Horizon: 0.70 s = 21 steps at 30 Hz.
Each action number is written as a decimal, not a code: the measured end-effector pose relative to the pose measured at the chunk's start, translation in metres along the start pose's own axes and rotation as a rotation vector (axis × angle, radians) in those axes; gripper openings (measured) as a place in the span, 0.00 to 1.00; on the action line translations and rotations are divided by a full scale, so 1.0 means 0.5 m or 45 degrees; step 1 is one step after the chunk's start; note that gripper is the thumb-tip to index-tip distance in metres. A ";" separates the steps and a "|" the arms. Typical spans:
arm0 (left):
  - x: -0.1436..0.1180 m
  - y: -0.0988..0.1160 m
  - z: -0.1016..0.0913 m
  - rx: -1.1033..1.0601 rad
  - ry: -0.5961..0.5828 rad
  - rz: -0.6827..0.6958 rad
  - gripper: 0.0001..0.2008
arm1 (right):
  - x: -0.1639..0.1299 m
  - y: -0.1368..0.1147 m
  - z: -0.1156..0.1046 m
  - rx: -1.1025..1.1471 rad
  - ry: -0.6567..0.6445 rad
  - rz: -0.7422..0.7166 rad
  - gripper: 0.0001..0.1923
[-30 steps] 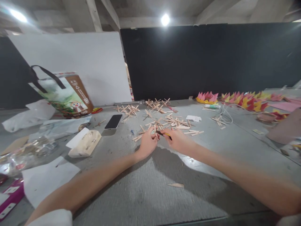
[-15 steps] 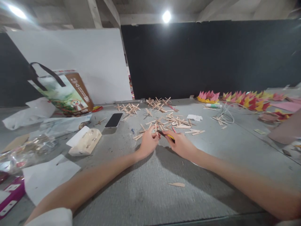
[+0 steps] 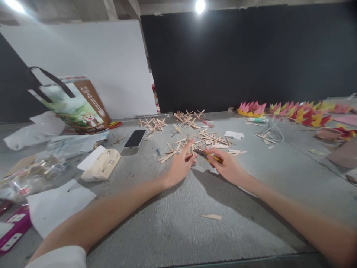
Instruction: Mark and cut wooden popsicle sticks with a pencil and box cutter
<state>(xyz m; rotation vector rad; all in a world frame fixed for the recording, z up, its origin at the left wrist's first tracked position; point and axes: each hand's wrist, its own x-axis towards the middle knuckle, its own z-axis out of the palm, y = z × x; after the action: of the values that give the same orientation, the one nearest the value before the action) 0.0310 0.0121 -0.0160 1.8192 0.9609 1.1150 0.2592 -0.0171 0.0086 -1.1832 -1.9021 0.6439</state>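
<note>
A thin yellow-and-black tool (image 3: 212, 156), perhaps a pencil or small knife, lies pinched in the right hand (image 3: 227, 167), its dark tip pointing left toward the other hand. The right fingers are curled closed around it, thumb on top. Just to the left, almost touching the tip, the left hand (image 3: 180, 166) rests on the grey table (image 3: 178, 227) with its forefinger stretched forward and the other fingers bent under; it seems to pinch a small wooden stick piece (image 3: 192, 150) between thumb and finger, though blur makes it hard to tell how firm the hold is.

Both hands sit at the near edge of a scatter of loose wooden sticks (image 3: 212, 140). Farther back lie two groups of sticks joined into crosses (image 3: 189, 117), near the foot of a black board (image 3: 245, 56). A single pale stick piece (image 3: 211, 216) lies alone on the table nearer the person, between the forearms.

Left of the sticks a dark phone (image 3: 135, 138) lies flat, and nearer still a cream-coloured pack (image 3: 102, 164) with a white sheet on it. A printed carrier bag (image 3: 74, 106) with a black strap stands tilted before a white board (image 3: 83, 63). White papers (image 3: 55, 204) and clear plastic wrapping (image 3: 30, 176) fill the left side. To the right, a row of pink, red and yellow folded paper shapes (image 3: 292, 113) runs along the table, with a glue stick (image 3: 258, 120) and a white cord (image 3: 272, 130) just beside it.
</note>
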 end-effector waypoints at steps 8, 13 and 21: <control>0.002 0.002 0.006 -0.136 0.024 -0.044 0.31 | -0.010 -0.016 -0.003 -0.061 -0.038 0.003 0.22; 0.000 0.002 0.003 -0.025 0.036 -0.046 0.28 | -0.012 -0.021 0.001 -0.047 -0.058 0.002 0.21; 0.001 0.003 0.000 -0.170 0.008 -0.067 0.25 | -0.004 -0.015 -0.005 0.178 -0.112 0.134 0.25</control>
<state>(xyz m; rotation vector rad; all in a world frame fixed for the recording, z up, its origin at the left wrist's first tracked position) 0.0315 0.0119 -0.0148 1.6752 0.9111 1.1254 0.2578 -0.0219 0.0148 -1.1876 -1.8434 0.8844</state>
